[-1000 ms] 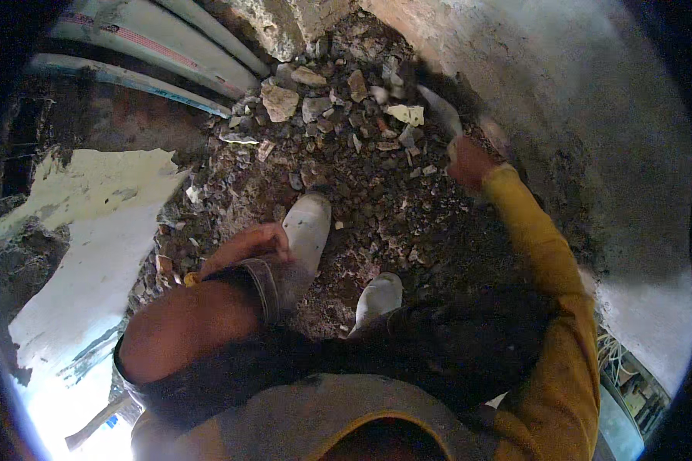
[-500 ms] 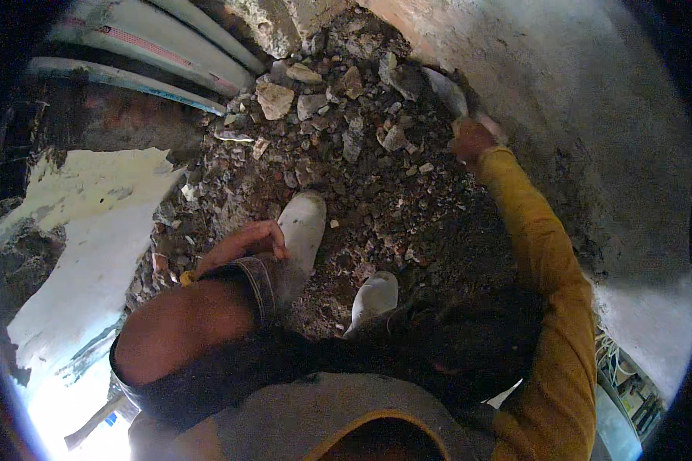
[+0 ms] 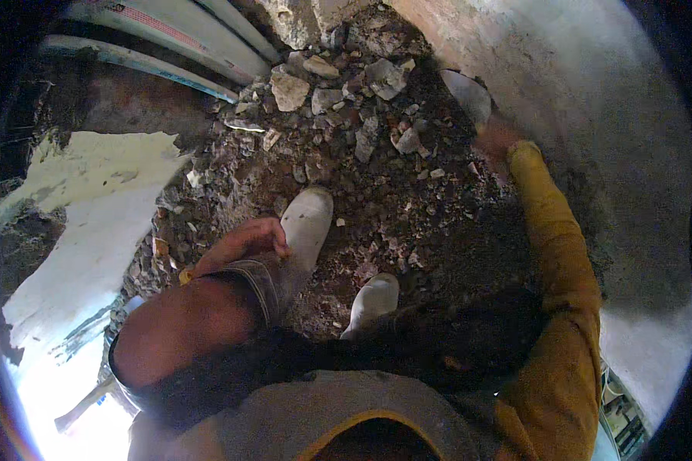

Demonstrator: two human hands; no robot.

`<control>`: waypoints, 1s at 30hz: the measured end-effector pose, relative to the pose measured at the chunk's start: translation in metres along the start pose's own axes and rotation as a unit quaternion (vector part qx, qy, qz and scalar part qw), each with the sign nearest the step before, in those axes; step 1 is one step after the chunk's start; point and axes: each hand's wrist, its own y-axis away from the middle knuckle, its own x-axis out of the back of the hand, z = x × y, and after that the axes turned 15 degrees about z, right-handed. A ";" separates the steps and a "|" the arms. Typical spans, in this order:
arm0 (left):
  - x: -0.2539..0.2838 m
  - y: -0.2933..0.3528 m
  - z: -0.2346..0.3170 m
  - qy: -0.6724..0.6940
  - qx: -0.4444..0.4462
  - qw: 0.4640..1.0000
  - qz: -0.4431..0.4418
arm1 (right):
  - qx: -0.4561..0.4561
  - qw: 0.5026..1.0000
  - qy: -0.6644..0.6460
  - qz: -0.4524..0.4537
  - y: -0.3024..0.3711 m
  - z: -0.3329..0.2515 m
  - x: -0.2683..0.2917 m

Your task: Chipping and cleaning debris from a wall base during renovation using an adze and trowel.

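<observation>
My right hand (image 3: 494, 140), at the end of a yellow sleeve, reaches out to the foot of the grey wall (image 3: 592, 115). It is blurred and grips a flat grey piece (image 3: 467, 94); whether this is a tool blade or a slab I cannot tell. The piece touches the far edge of the rubble heap (image 3: 361, 131) of stones and dark earth. My left hand (image 3: 242, 242) rests on my bent left knee, fingers loosely spread, holding nothing. My two white boots (image 3: 307, 223) (image 3: 373, 300) stand on the rubble below the heap.
Several pale pipes (image 3: 169, 46) run along the upper left. A white broken slab (image 3: 84, 215) lies at the left beside the rubble. Larger stones (image 3: 288, 88) sit at the top of the heap. Bright light comes in at the lower left.
My right hand with the flat grey piece has moved a little farther out and to the right, toward the wall. The left hand stays on the knee.
</observation>
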 end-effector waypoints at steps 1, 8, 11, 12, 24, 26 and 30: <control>0.004 -0.009 -0.002 -0.007 -0.006 1.000 -0.008 | -0.006 1.000 0.000 -0.002 -0.006 0.001 -0.012; -0.003 -0.021 0.001 0.003 -0.011 1.000 0.010 | 0.070 0.998 0.010 -0.003 -0.012 -0.023 -0.025; -0.007 -0.010 0.003 0.008 -0.006 1.000 0.019 | 0.235 0.968 -0.019 0.084 0.009 -0.002 -0.008; -0.010 -0.003 0.003 0.009 -0.002 1.000 0.021 | 0.198 0.971 0.002 0.135 0.016 -0.004 -0.007; -0.099 0.027 0.042 0.018 0.026 0.999 0.029 | 0.387 0.919 0.006 0.078 0.060 -0.107 -0.037; -0.105 0.029 0.054 -0.068 -0.001 0.998 0.012 | 0.384 0.922 0.041 0.020 0.093 -0.141 -0.030; -0.038 0.003 0.016 -0.038 -0.005 0.998 0.053 | 0.391 0.918 -0.051 0.051 0.091 -0.124 -0.033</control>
